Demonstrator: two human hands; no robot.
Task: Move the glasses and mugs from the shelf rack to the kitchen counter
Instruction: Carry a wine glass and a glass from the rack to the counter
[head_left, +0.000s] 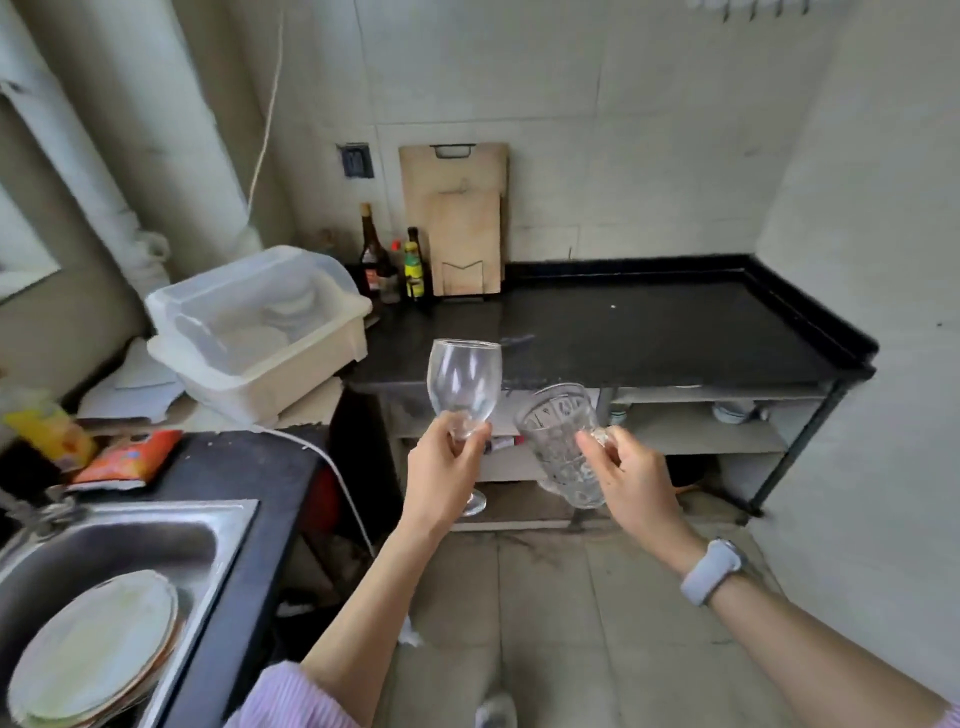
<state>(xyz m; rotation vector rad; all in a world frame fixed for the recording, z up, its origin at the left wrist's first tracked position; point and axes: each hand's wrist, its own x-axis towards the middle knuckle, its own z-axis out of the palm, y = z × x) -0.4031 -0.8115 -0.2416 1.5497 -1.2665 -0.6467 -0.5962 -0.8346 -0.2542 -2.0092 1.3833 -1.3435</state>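
My left hand (441, 475) grips a clear wine glass (464, 382) by its stem, bowl upright, foot showing below the fingers. My right hand (631, 480) holds a patterned glass mug (558, 439) by its handle, tilted a little to the left. Both are in the air in front of the near edge of the black kitchen counter (675, 332), roughly at its height. The shelf rack is out of sight.
A white lidded dish bin (260, 332) stands at the counter's left end. Sauce bottles (395, 260) and wooden cutting boards (460, 218) lean at the back wall. A steel sink (104, 561) with plates is at my lower left. Shelves (701, 431) run under the counter.
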